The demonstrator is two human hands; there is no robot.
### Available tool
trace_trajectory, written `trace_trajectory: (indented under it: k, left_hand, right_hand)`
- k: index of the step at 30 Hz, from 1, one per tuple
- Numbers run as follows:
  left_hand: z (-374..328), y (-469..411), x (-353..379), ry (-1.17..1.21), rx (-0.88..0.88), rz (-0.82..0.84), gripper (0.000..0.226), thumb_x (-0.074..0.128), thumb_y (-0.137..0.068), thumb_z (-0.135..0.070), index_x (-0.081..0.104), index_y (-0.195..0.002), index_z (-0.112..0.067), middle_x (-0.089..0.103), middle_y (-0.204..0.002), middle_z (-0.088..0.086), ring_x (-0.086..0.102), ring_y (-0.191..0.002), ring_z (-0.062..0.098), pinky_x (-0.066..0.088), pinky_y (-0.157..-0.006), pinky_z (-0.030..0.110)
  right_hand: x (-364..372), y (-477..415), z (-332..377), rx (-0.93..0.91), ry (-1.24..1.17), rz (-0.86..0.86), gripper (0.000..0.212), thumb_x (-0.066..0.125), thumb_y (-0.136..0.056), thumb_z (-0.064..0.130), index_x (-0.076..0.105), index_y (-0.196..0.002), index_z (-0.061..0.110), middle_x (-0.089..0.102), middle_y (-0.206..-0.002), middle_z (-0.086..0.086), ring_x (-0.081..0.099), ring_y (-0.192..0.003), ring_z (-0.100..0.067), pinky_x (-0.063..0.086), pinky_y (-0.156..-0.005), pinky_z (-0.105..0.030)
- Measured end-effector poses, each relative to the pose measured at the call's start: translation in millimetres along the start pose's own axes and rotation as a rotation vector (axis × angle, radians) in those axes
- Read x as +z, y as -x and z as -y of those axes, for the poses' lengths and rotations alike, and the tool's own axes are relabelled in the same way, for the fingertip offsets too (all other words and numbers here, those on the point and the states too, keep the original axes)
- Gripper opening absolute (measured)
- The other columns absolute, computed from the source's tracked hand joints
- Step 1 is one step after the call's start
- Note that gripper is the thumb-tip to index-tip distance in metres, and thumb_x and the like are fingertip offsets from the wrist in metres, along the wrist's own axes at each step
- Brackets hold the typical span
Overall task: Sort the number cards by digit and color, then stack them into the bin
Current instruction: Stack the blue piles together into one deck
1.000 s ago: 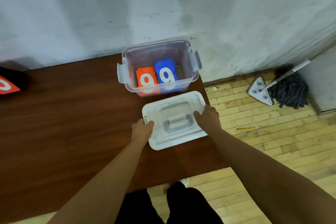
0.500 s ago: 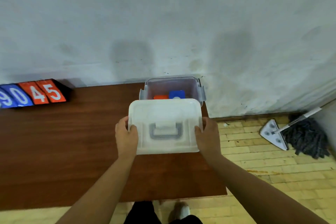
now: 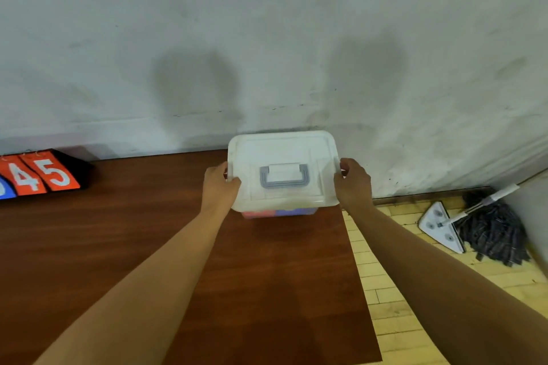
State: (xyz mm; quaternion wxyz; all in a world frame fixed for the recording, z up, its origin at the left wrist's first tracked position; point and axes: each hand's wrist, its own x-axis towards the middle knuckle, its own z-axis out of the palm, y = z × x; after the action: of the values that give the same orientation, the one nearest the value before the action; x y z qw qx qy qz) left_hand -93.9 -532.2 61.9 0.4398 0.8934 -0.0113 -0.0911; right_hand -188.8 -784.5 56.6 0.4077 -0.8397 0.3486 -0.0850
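1. Fingers [image 3: 232,180] of the left hand [image 3: 218,187] were curled round the left edge of the lid [image 3: 281,148], grasping it. The right hand [image 3: 354,184] gripped the right edge likewise, its fingertips folded in against the rim.
2. The lid lay flat over the bin [image 3: 315,210], with its grey handle [image 3: 283,176] folded down at the middle. Whether it was seated all round could not be told, since both side edges were hidden under the hands.
3. The bin stood at the far right corner of the surface [image 3: 148,246], close to the wall [image 3: 267,38]. Red and blue cards [image 3: 277,212] showed side by side through its front, too blurred to read any digit.
4. The step in hand looked like closing the bin, so the stacking seemed finished. The next move would call for an even press downward on both sides at once, then fastening any side latches.
5. Both forearms reached forward, nearly straight, and converged on the bin with wrists level and palms turned inward.
6. A flip board [image 3: 44,176] showing an orange 4 and 5 sat at the far left of the surface, well apart from the bin. A mop [image 3: 474,225] lay on the floor [image 3: 400,305] to the right.
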Motion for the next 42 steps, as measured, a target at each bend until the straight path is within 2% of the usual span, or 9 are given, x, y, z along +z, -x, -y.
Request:
trace_trajectory:
  k: [3, 9, 13, 20, 23, 27, 31, 35, 42]
  left_hand:
    - [15.2, -14.7, 8.1, -0.076, -0.007, 0.004, 0.046, 0.056, -0.092, -0.010, 0.049, -0.138, -0.009, 0.052, -0.129, 0.009, 0.054, -0.114, 0.024, 0.042, -0.086, 0.025]
    - [34.7, -27.8, 19.0, -0.132, 0.031, 0.021, 0.046, 0.055, -0.095, -0.020, 0.048, -0.141, -0.014, 0.050, -0.133, 0.005, 0.052, -0.122, 0.024, 0.048, -0.102, 0.046]
    - [39.4, -36.1, 15.5, -0.095, -0.056, 0.029, 0.050, 0.054, -0.097, -0.025, 0.042, -0.146, -0.021, 0.044, -0.139, 0.006, 0.054, -0.118, 0.024, 0.051, -0.098, 0.040]
    - [51.0, -43.4, 9.4, -0.052, -0.155, 0.070, 0.046, 0.057, -0.097, -0.025, 0.047, -0.141, -0.018, 0.058, -0.129, 0.001, 0.058, -0.117, 0.022, 0.049, -0.087, 0.030]
    - [56.0, -49.2, 8.2, -0.073, -0.158, 0.050, 0.048, 0.063, -0.093, -0.032, 0.049, -0.138, -0.023, 0.049, -0.131, 0.005, 0.049, -0.124, 0.024, 0.048, -0.096, 0.038]
    - [56.3, -51.2, 7.2, 0.104, -0.316, 0.093, 0.069, 0.066, -0.091, -0.031, 0.030, -0.149, -0.019, 0.048, -0.143, 0.007, 0.054, -0.123, 0.027, 0.049, -0.095, 0.041]
    - [56.4, -45.8, 8.4, -0.045, -0.149, 0.025, 0.061, 0.064, -0.093, -0.024, 0.038, -0.147, -0.015, 0.048, -0.134, 0.005, 0.053, -0.109, 0.016, 0.048, -0.099, 0.036]
    - [56.6, -42.3, 12.8, -0.203, 0.006, 0.009, 0.037, 0.054, -0.097, -0.021, 0.053, -0.133, -0.013, 0.047, -0.113, 0.002, 0.053, -0.087, 0.011, 0.050, -0.082, 0.025]
    - [45.0, -36.7, 12.8, -0.340, 0.039, -0.014, 0.029, 0.047, -0.099, -0.015, 0.056, -0.126, -0.009, 0.048, -0.111, 0.004, 0.054, -0.086, 0.017, 0.051, -0.079, 0.030]
  right_hand:
    - [16.1, -12.8, -8.6, 0.021, 0.045, 0.042, 0.040, 0.044, -0.093, 0.006, 0.053, -0.131, 0.012, 0.062, -0.123, -0.007, 0.059, -0.105, -0.023, 0.041, -0.077, -0.026]
    - [35.5, -23.4, -20.6, 0.077, 0.055, 0.024, 0.042, 0.044, -0.094, 0.009, 0.052, -0.135, 0.017, 0.063, -0.125, -0.005, 0.060, -0.110, -0.025, 0.049, -0.086, -0.035]
    - [43.4, -24.7, -16.4, 0.075, 0.040, 0.010, 0.041, 0.046, -0.094, 0.010, 0.052, -0.134, 0.015, 0.062, -0.127, -0.006, 0.059, -0.113, -0.025, 0.049, -0.088, -0.035]
    - [61.5, -27.0, -16.0, 0.121, 0.031, -0.064, 0.048, 0.055, -0.090, 0.024, 0.049, -0.136, 0.012, 0.056, -0.127, -0.010, 0.054, -0.116, -0.031, 0.051, -0.094, -0.045]
    - [67.5, -27.8, -18.1, 0.402, -0.167, -0.008, 0.062, 0.056, -0.093, 0.039, 0.038, -0.145, 0.009, 0.052, -0.134, -0.011, 0.054, -0.118, -0.031, 0.049, -0.089, -0.039]
    - [70.9, -27.9, -21.1, 0.353, -0.225, -0.050, 0.049, 0.061, -0.092, 0.034, 0.051, -0.133, 0.009, 0.060, -0.122, -0.009, 0.059, -0.105, -0.026, 0.053, -0.086, -0.040]
    - [71.1, -28.1, -15.7, 0.266, -0.108, -0.115, 0.037, 0.062, -0.091, 0.023, 0.059, -0.125, 0.008, 0.063, -0.115, -0.007, 0.061, -0.103, -0.026, 0.052, -0.088, -0.039]
    - [80.6, -26.2, -7.6, 0.182, 0.056, -0.201, 0.029, 0.060, -0.092, 0.017, 0.064, -0.119, 0.007, 0.064, -0.113, -0.006, 0.062, -0.104, -0.026, 0.053, -0.091, -0.041]
    - [69.2, -20.3, -4.2, 0.110, 0.145, -0.094, 0.026, 0.055, -0.095, 0.018, 0.060, -0.117, 0.006, 0.061, -0.112, -0.008, 0.061, -0.100, -0.025, 0.051, -0.084, -0.036]
